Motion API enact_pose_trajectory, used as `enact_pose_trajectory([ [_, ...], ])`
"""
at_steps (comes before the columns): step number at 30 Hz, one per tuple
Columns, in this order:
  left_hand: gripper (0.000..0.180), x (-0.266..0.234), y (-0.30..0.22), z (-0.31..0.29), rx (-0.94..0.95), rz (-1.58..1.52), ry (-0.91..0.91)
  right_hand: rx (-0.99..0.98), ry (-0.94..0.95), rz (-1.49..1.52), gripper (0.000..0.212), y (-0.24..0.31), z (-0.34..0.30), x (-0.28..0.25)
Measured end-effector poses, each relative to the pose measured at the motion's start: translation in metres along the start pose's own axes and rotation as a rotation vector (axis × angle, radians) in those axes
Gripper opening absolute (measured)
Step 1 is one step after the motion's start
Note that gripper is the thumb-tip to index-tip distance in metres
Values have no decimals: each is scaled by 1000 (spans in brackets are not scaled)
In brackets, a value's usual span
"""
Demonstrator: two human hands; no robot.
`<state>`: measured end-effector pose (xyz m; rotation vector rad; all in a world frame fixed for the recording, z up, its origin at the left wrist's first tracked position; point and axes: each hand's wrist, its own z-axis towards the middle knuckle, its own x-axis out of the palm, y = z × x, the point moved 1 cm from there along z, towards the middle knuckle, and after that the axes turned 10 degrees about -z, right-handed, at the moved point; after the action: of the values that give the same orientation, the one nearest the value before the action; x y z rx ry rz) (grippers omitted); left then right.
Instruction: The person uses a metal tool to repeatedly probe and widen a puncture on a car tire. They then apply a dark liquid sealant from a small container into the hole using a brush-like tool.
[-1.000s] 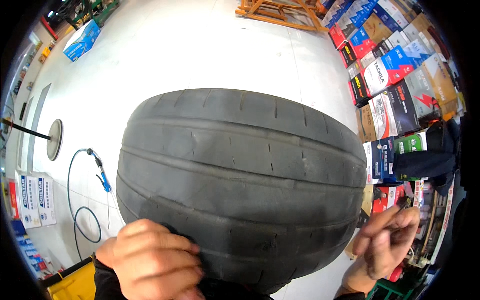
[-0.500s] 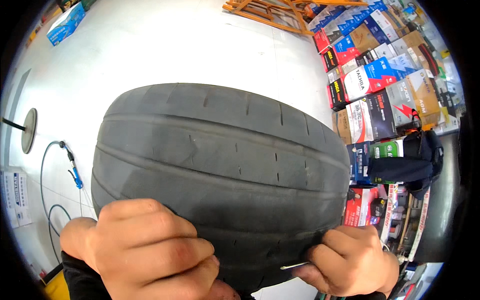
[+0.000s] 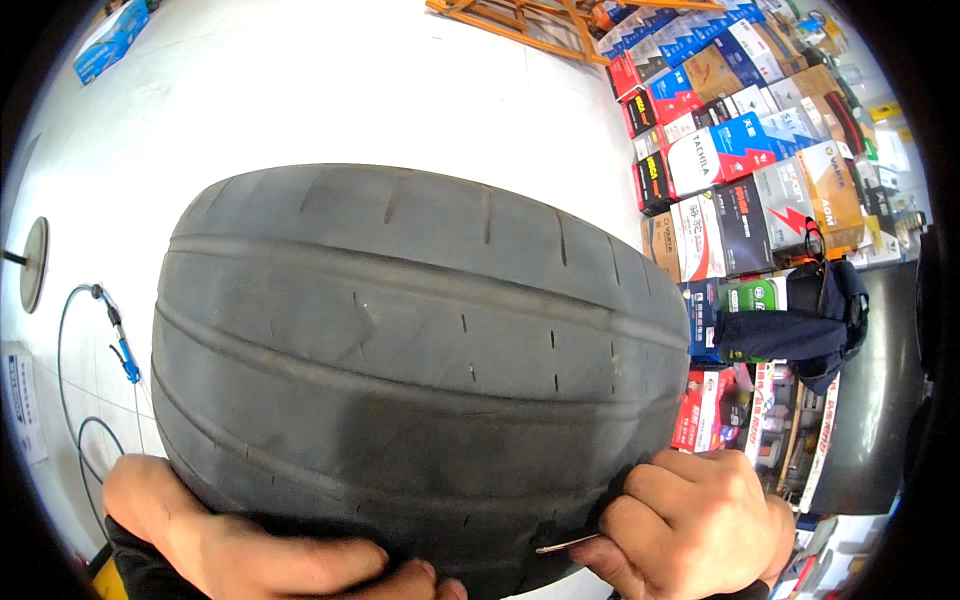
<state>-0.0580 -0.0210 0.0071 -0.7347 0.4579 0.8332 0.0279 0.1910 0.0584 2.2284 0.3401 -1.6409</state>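
Note:
A large black tyre (image 3: 440, 330) with a worn tread fills the middle of the view, its grooves running across from left to right. At its lower left edge lies my left hand (image 3: 250, 550), fingers curled against the rubber, their tips partly cut off by the frame. My right hand (image 3: 690, 520) is closed at the lower right of the tread. Between its thumb and fingers sits a thin, shiny metal pick (image 3: 563, 546), its tip pointing left against the tyre. The rest of the pick is hidden in the hand.
Stacked battery boxes (image 3: 740, 190) line the right side, with dark clothing (image 3: 790, 335) hanging in front of lower ones. A blue air gun (image 3: 125, 362) on a hose lies at the left, below a round disc (image 3: 35, 265). An orange wooden frame (image 3: 520, 25) stands at the back.
My left hand has moved down and left along the tyre. The right hand has stayed near the same spot with the pick. The whole view has shifted slightly.

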Motion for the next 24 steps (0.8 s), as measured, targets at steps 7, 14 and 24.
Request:
enact_pose_trajectory([
  [7,18,23,2,3,203,185,-1,44,22,-15,24,-1,-2,1],
  [14,22,16,-3,3,181,359,134,-9,55,-44,24,1,11,-1],
  [24,21,25,-10,8,-95,302,73,-23,371,-336,23,14,20,-21],
])
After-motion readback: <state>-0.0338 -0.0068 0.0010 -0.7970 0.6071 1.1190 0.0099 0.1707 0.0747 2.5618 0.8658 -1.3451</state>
